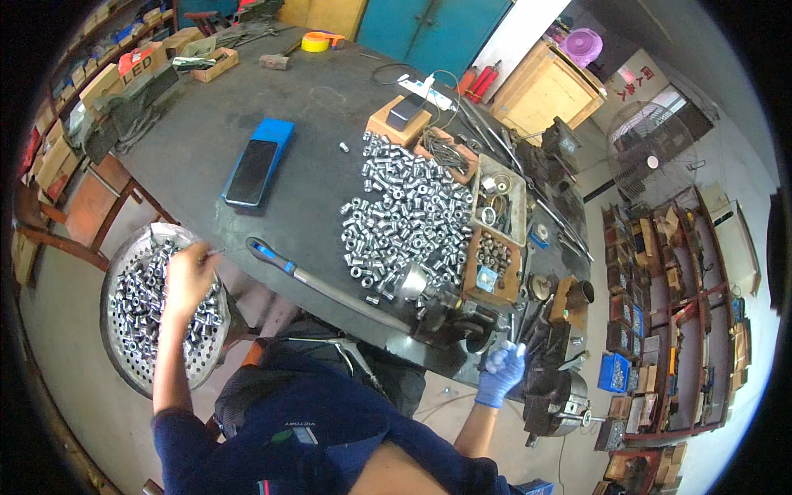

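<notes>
My bare left hand is over a round perforated metal tray heaped with small shiny metal fittings. Its fingers are pinched together; a small dark bit shows at the tips, too small to name. At the bench's near right edge, my right hand wears a blue glove and has its fingers curled. Something small and pale shows by its fingertips, and I cannot make it out. Close by sits a dark machine fixture. A large pile of metal fittings covers the bench between the hands.
A long torque wrench lies along the bench's near edge. Further back is a phone on a blue case. Parts boxes and tools crowd the right side. A vise-like machine stands beside my right hand, before shelving.
</notes>
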The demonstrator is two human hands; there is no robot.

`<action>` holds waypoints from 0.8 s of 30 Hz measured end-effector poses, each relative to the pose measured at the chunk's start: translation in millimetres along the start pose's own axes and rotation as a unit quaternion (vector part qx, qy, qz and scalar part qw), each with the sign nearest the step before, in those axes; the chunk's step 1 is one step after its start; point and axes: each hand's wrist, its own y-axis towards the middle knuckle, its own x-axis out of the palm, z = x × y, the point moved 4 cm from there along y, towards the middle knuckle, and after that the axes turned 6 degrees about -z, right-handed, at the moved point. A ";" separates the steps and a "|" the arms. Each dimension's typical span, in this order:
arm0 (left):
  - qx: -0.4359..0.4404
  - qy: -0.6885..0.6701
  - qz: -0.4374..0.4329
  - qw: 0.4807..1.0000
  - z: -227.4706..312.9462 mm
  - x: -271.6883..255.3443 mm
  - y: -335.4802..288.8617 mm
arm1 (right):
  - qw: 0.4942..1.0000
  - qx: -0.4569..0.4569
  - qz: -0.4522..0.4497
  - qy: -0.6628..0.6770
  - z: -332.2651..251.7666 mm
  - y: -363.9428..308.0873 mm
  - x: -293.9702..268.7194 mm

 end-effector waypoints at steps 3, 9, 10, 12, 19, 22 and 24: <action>0.178 -0.022 -0.003 0.984 77.6 52.2 50.6 | 0.994 0.007 0.103 -0.036 17.6 16.8 -6.3; 0.194 0.038 -0.059 0.979 133.0 160.2 134.9 | 0.998 0.010 0.055 -0.005 21.9 33.7 6.8; 0.196 0.060 -0.073 0.976 132.7 171.2 142.4 | 0.999 0.001 0.032 0.004 23.8 37.9 -4.4; 0.197 0.110 -0.110 0.968 124.7 191.1 148.5 | 0.999 0.007 0.032 -0.007 23.5 32.7 -0.4; 0.211 -0.073 -0.126 0.967 110.6 185.9 146.8 | 0.998 0.005 0.065 0.009 21.9 23.5 4.8; 0.062 -0.446 -0.264 0.853 128.2 155.4 116.8 | 0.996 -0.002 0.089 -0.005 21.4 19.7 6.0; 0.097 -0.499 -0.321 0.799 155.6 132.5 78.3 | 0.997 0.000 0.082 -0.016 21.5 21.1 5.7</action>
